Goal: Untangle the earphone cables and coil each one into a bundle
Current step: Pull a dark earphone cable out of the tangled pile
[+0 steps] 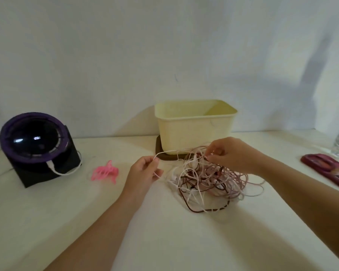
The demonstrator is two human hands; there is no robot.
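Both hands (143, 173) (233, 153) in pinch on cables (205, 180)

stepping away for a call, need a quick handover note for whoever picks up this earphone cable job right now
Left hand: pinches a white cable drawn out to the left of the tangle.
Right hand: fingers pinch strands at the top of the tangle.
Things: white, pink and dark brown cables lie knotted together on the table, just in front of the cream container.
Done: one white strand partly pulled out; no coiled bundle in view.
Left: free each cable from the tangle, then coil each into its own bundle.
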